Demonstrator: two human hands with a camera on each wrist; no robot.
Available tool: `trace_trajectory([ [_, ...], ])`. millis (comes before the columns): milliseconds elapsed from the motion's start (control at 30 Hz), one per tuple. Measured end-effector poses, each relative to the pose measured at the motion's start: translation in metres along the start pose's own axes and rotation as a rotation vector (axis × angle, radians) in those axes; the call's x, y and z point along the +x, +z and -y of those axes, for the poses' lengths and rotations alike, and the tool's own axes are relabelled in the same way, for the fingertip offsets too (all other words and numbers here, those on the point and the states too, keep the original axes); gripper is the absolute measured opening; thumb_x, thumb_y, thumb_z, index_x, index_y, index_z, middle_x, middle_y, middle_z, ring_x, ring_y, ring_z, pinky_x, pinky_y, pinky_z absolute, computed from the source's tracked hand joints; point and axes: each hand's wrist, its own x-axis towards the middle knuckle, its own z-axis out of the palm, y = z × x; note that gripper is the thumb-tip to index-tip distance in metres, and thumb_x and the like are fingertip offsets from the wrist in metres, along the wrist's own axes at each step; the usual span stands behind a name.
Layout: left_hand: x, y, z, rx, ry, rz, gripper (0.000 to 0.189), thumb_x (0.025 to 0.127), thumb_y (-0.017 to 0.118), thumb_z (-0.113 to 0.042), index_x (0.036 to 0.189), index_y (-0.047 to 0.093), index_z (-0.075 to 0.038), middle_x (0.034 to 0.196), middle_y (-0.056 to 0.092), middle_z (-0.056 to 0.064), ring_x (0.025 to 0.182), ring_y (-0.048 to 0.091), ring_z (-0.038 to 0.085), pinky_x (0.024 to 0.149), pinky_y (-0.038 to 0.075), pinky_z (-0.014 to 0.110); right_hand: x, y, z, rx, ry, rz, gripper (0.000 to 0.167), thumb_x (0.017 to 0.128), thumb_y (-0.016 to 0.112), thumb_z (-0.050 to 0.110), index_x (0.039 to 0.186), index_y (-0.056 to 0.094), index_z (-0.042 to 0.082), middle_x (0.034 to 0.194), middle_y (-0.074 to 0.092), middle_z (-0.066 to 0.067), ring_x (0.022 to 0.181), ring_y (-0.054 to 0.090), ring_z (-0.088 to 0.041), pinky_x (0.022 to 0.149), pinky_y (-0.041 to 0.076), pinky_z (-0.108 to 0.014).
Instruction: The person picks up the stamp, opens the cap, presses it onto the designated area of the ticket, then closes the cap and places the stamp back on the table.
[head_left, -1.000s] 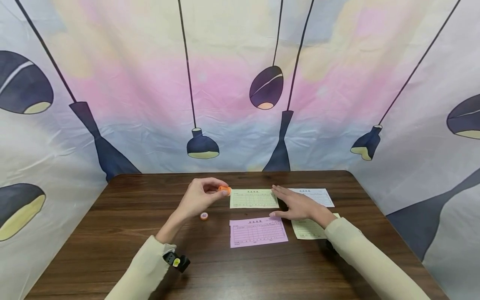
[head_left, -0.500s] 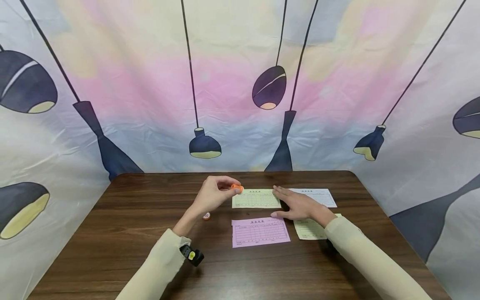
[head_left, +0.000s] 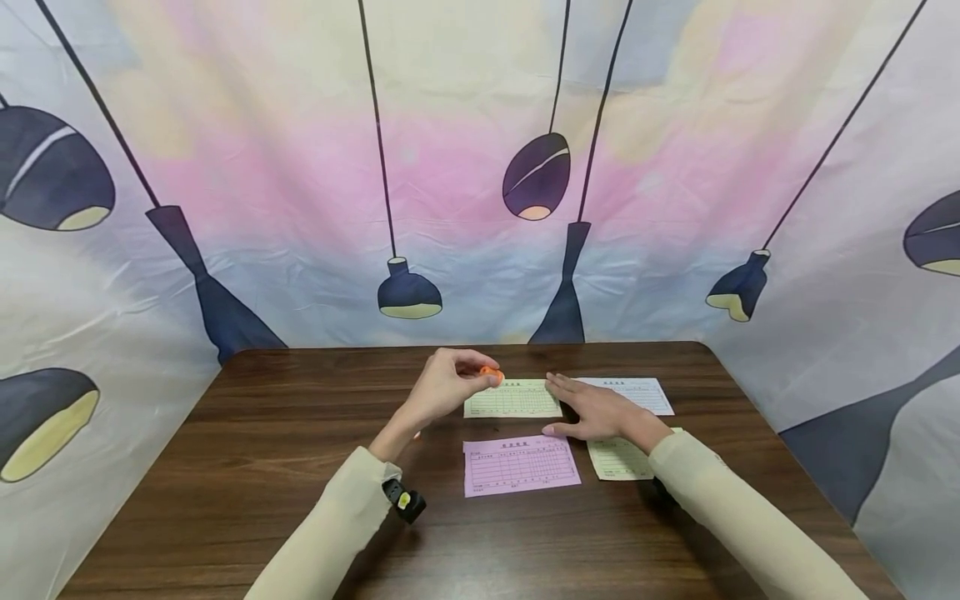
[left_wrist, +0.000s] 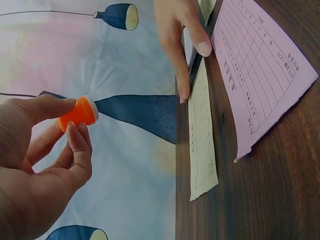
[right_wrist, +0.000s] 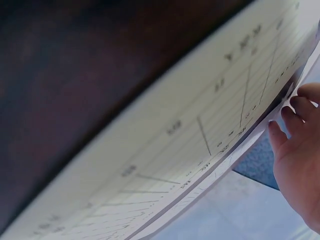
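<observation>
Head view: my left hand [head_left: 442,387] pinches the orange cylinder [head_left: 490,372] between thumb and fingers; the cylinder appears over the far edge of the far green slip [head_left: 513,398]. My right hand [head_left: 600,412] lies palm down, fingers extended side by side, thumb set apart, fingertips at the right end of that slip. The white slip [head_left: 637,395] lies to the right of the far green slip, partly behind my right hand. The purple slip [head_left: 521,467] lies on the near side, and the near green slip [head_left: 618,460] is partly covered by my right forearm. All slips rest on the table [head_left: 225,467], before a lamp-printed backdrop [head_left: 465,167]. Left wrist view: the cylinder, pale-rimmed at one end, is gripped by my thumb and fingertips, clear of the table. The purple slip has a raised edge. Right wrist view: a printed slip, blurred, runs past my right hand; its fingertips show in a row, and I cannot tell from this view how firmly they press.
</observation>
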Motion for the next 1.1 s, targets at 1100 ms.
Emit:
trace_trajectory([
  [1100, 0.048, 0.049, 0.003, 0.078, 0.042, 0.066, 0.018, 0.098, 0.075, -0.019, 0.112, 0.081, -0.009, 0.104, 0.080, 0.007, 0.088, 0.072, 0.014, 0.076, 0.059, 0.030, 0.002, 0.004, -0.003, -0.016, -0.019, 0.011, 0.097, 0.099, 0.045, 0.078, 0.168, 0.024, 0.013, 0.177, 0.016, -0.008, 0.164, 0.020, -0.031, 0.127, 0.031, -0.055],
])
